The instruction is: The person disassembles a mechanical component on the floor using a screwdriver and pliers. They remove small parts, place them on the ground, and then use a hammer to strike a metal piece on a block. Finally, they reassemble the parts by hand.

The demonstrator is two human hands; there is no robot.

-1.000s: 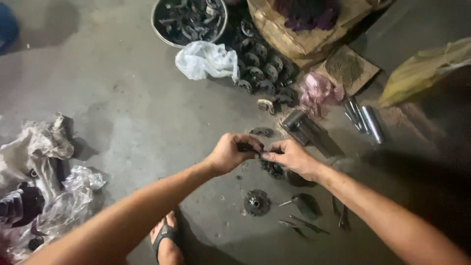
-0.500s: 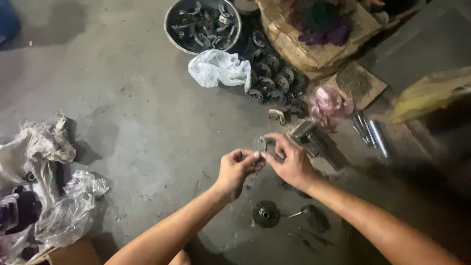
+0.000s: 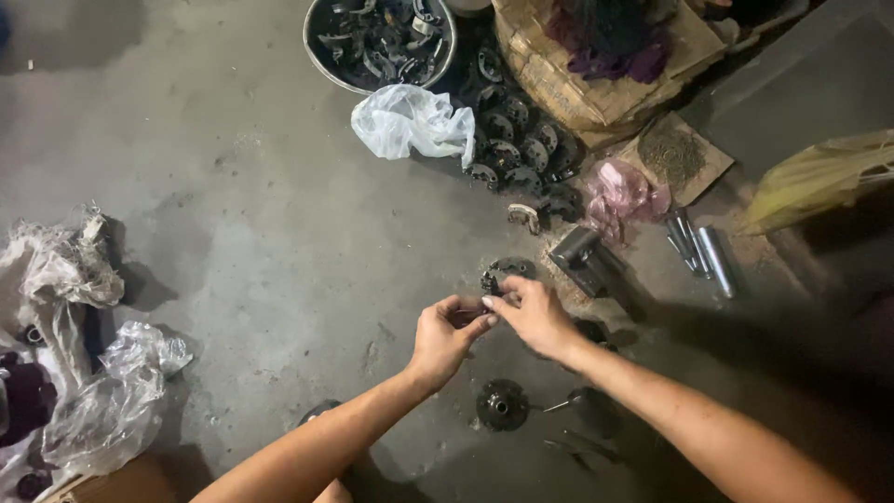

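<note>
Grey concrete floor [image 3: 233,233] lies underfoot, stained and dusty; both hands meet over it near the centre. Left hand [image 3: 442,337] and right hand [image 3: 535,317] pinch a small dark part [image 3: 468,309] between their fingertips, its long axis running roughly nine to three o'clock, though its ends are hidden; a round dark disc [image 3: 502,404] lies on the floor at six o'clock of the hands; a metal block [image 3: 575,251] sits at two o'clock; a white plastic bag [image 3: 410,121] and a bowl of dark parts [image 3: 380,37] lie towards twelve; crumpled plastic wrap [image 3: 102,410] sits well apart at eight.
</note>
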